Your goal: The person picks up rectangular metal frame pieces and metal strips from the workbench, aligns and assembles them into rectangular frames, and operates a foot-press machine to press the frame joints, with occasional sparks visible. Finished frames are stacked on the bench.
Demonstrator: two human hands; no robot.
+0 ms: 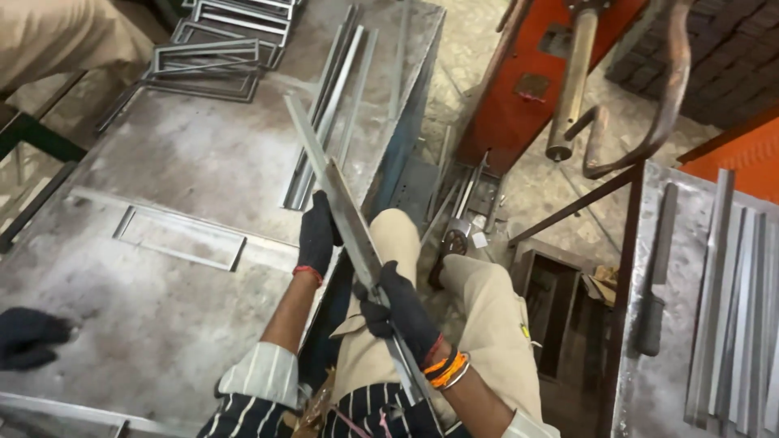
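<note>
Both gloved hands grip 1 long metal strip over the edge of a steel worktable.

The left hand (316, 235), in a black glove, is closed around the middle of the metal strip (345, 207), and the right hand (402, 312), also gloved, is clamped on it lower down, nearer the body; the 2 hands sit apart along its length. The strip slants from the person's lap up across the worktable (162, 268), its far end near a bundle of similar strips (333, 105). Welded rectangular frames (223, 53) are stacked at the table's far corner. Another person's gloved hand (28, 337) rests at the table's left edge. More strips (738, 300) lie on a second table at right.
</note>
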